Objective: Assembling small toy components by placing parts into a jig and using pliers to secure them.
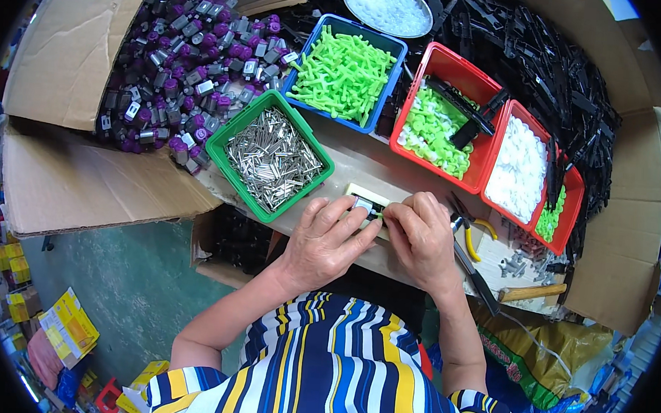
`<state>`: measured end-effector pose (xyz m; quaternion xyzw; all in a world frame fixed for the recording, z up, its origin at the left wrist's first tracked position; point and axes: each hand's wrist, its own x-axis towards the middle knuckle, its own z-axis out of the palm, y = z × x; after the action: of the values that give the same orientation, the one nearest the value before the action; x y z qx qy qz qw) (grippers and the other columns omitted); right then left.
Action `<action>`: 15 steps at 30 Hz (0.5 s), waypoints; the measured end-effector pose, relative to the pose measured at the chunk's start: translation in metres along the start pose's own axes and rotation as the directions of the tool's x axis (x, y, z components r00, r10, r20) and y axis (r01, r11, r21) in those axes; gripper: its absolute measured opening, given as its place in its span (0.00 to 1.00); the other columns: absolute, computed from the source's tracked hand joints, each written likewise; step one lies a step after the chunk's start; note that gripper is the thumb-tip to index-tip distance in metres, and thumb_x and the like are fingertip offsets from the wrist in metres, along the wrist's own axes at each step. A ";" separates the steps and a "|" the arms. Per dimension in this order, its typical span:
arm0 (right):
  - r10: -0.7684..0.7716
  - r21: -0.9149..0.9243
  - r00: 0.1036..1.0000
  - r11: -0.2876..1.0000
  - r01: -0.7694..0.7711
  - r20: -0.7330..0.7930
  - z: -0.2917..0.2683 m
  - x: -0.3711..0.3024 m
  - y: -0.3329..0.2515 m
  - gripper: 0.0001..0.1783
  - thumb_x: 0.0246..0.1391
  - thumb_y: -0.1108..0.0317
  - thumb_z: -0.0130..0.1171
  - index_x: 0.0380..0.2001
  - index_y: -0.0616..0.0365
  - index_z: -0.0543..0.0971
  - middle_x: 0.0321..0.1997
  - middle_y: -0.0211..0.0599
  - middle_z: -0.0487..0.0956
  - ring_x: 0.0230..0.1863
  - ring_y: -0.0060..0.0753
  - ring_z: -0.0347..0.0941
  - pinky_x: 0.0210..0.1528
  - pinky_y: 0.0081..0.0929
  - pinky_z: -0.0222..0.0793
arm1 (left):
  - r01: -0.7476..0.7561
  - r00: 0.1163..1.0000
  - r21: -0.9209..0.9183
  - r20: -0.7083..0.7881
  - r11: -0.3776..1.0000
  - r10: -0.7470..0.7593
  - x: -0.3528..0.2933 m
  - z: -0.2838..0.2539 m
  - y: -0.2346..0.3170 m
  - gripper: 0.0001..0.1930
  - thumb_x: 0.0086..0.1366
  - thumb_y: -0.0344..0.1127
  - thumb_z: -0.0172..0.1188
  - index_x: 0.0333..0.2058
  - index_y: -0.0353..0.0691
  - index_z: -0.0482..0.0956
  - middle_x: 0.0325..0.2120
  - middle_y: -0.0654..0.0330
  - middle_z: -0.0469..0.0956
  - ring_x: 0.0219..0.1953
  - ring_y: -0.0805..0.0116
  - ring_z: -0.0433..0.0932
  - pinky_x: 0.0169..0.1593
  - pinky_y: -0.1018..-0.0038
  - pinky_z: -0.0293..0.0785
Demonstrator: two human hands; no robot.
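Observation:
At the bench edge in front of me sits a small cream-coloured block fixture [358,190] with a small grey-and-black part [364,204] in it. My left hand [325,240] has its fingers closed over that part, the fingertips resting on it and the fixture. At the fixture's right side, my right hand [425,239] is pinched. A bit of bright green plastic [378,215] shows at its fingertips, mostly hidden by the fingers. Nearest my left hand stands a green bin [221,175] of short metal pins [274,161].
A cardboard box [74,62] holds grey parts with purple caps. Behind are a blue bin [394,72] of green pieces, red bins [420,98] of green and white pieces, and a white-filled bowl [388,9]. Yellow-handled pliers [470,245] and a wooden-handled tool [533,292] lie right.

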<state>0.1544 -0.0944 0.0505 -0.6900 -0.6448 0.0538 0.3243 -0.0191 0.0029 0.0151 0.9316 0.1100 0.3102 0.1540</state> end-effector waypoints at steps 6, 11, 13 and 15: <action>0.004 0.007 1.000 1.000 -0.004 -0.024 0.003 -0.001 0.001 0.11 0.42 0.78 0.67 0.32 0.59 0.79 0.29 0.35 0.72 0.31 0.39 0.71 0.33 0.35 0.64 | -0.022 1.000 0.046 0.023 0.999 0.021 0.000 0.000 -0.001 0.21 0.48 0.37 0.73 0.44 0.43 0.84 0.46 0.60 0.75 0.53 0.56 0.71 0.52 0.57 0.67; 0.028 0.002 0.997 1.000 -0.028 -0.066 0.006 -0.002 0.001 0.10 0.41 0.79 0.67 0.31 0.59 0.79 0.27 0.35 0.72 0.30 0.39 0.72 0.32 0.34 0.64 | -0.029 0.999 0.057 0.026 0.998 0.028 0.001 -0.001 -0.002 0.21 0.49 0.37 0.73 0.44 0.44 0.84 0.45 0.60 0.75 0.52 0.56 0.72 0.53 0.57 0.66; 0.043 0.012 0.997 0.999 -0.042 -0.071 0.007 -0.002 0.001 0.10 0.41 0.78 0.67 0.31 0.58 0.79 0.27 0.35 0.72 0.30 0.39 0.72 0.33 0.34 0.65 | -0.025 0.999 0.061 0.025 0.998 0.023 0.000 0.000 -0.002 0.21 0.49 0.36 0.73 0.44 0.44 0.84 0.45 0.60 0.75 0.52 0.56 0.72 0.53 0.57 0.67; 0.048 0.009 0.997 0.999 -0.047 -0.058 0.006 -0.002 0.000 0.10 0.41 0.78 0.67 0.31 0.58 0.79 0.27 0.35 0.73 0.30 0.39 0.72 0.33 0.34 0.65 | -0.020 1.000 0.065 0.024 0.998 0.018 0.000 0.000 -0.001 0.21 0.49 0.36 0.73 0.44 0.44 0.84 0.45 0.60 0.75 0.52 0.56 0.72 0.53 0.57 0.67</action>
<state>0.1516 -0.0943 0.0452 -0.7053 -0.6182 0.0435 0.3442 -0.0188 0.0041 0.0145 0.9407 0.1095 0.2971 0.1217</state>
